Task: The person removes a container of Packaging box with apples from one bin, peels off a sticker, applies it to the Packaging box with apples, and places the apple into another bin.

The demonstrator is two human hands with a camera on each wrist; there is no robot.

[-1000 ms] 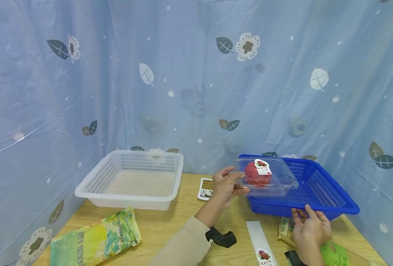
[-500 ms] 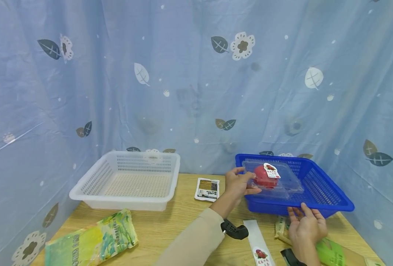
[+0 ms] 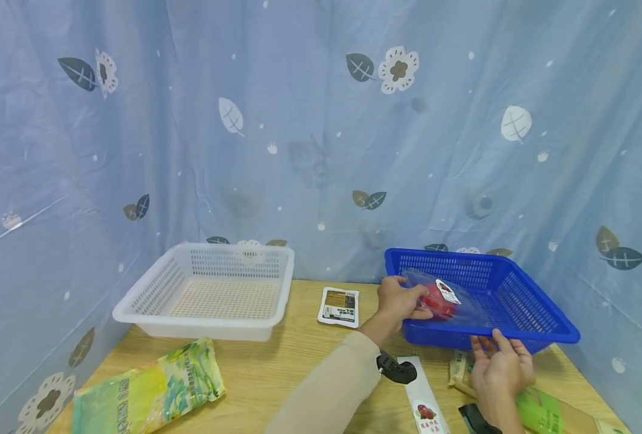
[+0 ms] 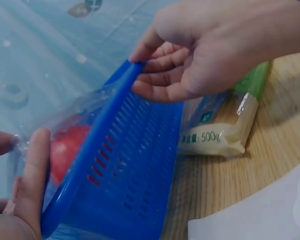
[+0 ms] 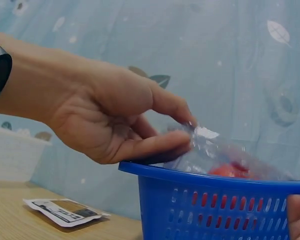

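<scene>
My left hand (image 3: 399, 301) pinches the edge of a clear plastic box (image 3: 464, 310) between thumb and fingers. Inside the box sits a round red fruit (image 3: 436, 301), with a white and red label on the lid. The box is tilted and partly down inside the blue perforated basket (image 3: 538, 301). My right hand (image 3: 501, 367) grips the basket's near rim, thumb on top and fingers beneath. In the left wrist view the red fruit (image 4: 69, 152) shows beyond the basket wall. Red shows through the slots of the blue basket (image 5: 225, 220) in the right wrist view.
A white perforated basket (image 3: 207, 328) stands at the left. Before it lies a green-yellow bag (image 3: 152, 392). A small flat packet (image 3: 339, 306) lies between the baskets. A white strip with a fruit label (image 3: 421, 386) and a green-and-tan package (image 3: 548, 413) lie near the right hand.
My left hand has moved right and down, lowering the clear box with the red fruit from above the blue basket into it. The right hand keeps its hold on the rim.
</scene>
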